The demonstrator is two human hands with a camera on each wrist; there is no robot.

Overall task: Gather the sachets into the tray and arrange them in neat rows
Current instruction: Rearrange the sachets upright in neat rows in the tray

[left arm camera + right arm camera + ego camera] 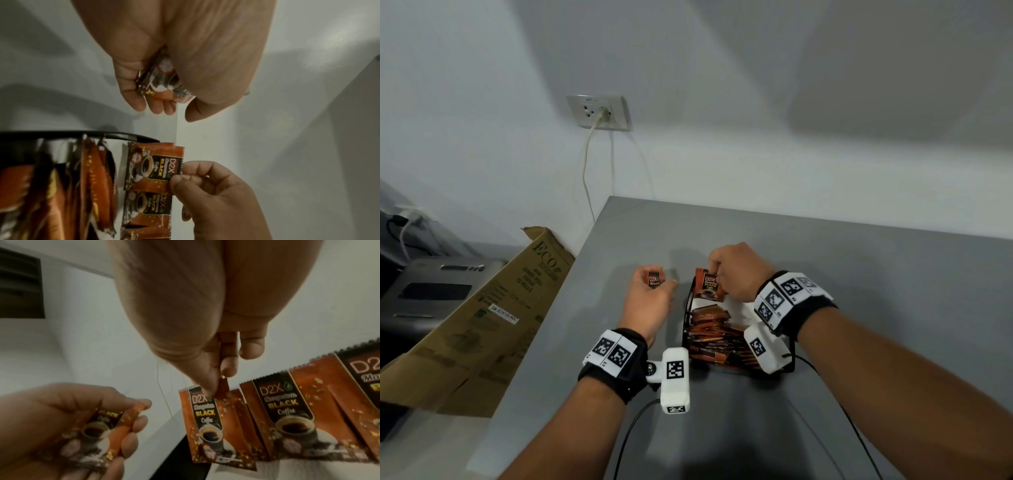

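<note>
A black wire tray (689, 301) sits on the grey table (876, 274), packed with several orange-brown D2X coffee sachets (710, 337). My right hand (715, 271) pinches the top edge of one sachet (709, 287) standing upright at the tray's far end. The right wrist view shows that pinched sachet (205, 423) in front of further upright sachets (287, 417). My left hand (659, 279) hovers just left of the tray, palm up, with its fingers curled round another sachet (654, 281). In the left wrist view this held sachet (162, 81) lies above the tray rim (123, 135).
A flattened cardboard box (482, 318) leans against the table's left edge, with a grey machine (438, 287) behind it. A wall socket (599, 111) has a cable hanging down behind the table. Black wrist-camera cables (859, 442) trail over the near table.
</note>
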